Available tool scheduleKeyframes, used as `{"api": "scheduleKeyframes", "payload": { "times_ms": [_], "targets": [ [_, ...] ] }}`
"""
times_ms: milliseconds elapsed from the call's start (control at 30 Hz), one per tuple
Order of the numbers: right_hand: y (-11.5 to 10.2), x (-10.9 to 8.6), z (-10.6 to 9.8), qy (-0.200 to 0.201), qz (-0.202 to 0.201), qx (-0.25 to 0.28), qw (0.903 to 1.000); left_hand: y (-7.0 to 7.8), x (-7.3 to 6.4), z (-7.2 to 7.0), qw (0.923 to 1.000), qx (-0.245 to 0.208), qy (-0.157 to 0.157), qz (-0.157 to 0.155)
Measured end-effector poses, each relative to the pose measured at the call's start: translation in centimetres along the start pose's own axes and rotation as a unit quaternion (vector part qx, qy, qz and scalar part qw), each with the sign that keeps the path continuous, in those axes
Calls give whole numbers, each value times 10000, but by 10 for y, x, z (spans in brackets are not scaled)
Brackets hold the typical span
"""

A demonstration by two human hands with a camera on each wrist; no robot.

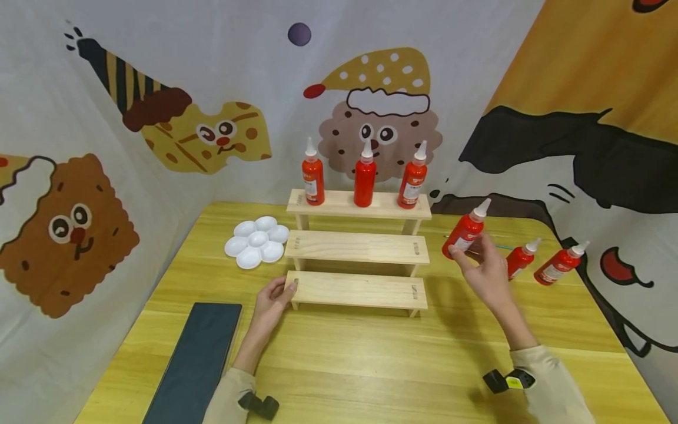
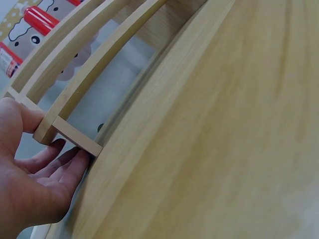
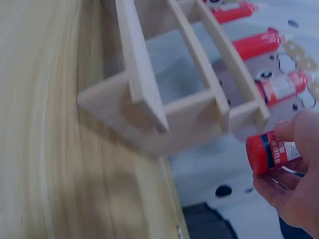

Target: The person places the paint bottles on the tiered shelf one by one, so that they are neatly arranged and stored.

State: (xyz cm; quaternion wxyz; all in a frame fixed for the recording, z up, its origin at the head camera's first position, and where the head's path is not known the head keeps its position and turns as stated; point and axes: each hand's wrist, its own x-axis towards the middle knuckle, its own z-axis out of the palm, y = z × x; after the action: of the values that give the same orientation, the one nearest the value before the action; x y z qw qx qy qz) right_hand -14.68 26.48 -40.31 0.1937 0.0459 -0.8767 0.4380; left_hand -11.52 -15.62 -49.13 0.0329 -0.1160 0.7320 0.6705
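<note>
A three-step wooden stand [image 1: 357,247] is on the table. My left hand [image 1: 271,300] holds the left end of its lowest step, thumb on top and fingers at the side support, as the left wrist view shows. Raised to the right of the stand, my right hand [image 1: 487,274] grips a red paint bottle [image 1: 466,229] with a white pointed nozzle, tilted slightly right. The bottle's base faces the stand in the right wrist view. Three similar red bottles [image 1: 364,184] stand spaced along the top step. Behind the right hand are two more red bottles [image 1: 558,266].
A white flower-shaped palette [image 1: 258,238] lies left of the stand. Nearer on the left is a dark flat board [image 1: 196,359]. A thin brush-like stick [image 1: 503,247] lies partly hidden behind the right hand. A printed cloth [image 1: 238,47] hangs behind the table [image 1: 360,365].
</note>
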Motion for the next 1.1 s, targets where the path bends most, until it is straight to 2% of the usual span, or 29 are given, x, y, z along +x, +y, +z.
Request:
{"api": "scheduleKeyframes", "payload": {
  "times_ms": [167, 367, 567, 833, 1100],
  "targets": [
    [-18, -2, 11, -96, -411, 374, 9984, -1, 1, 1, 10000, -27, 43, -6],
    [-35, 0, 28, -298, -678, 532, 9958, -2, 1, 1, 10000, -50, 59, -22],
    [-56, 7, 53, -685, -757, 703, 9923, -1, 0, 0, 10000, -49, 5, -19],
    [-81, 19, 94, -1275, -947, 1183, 9802, -1, 0, 0, 10000, -60, -11, -25],
    [-99, 26, 129, -1649, -900, 1358, 9728, -2, 1, 1, 9999, -100, 45, -98]
  ]
}}
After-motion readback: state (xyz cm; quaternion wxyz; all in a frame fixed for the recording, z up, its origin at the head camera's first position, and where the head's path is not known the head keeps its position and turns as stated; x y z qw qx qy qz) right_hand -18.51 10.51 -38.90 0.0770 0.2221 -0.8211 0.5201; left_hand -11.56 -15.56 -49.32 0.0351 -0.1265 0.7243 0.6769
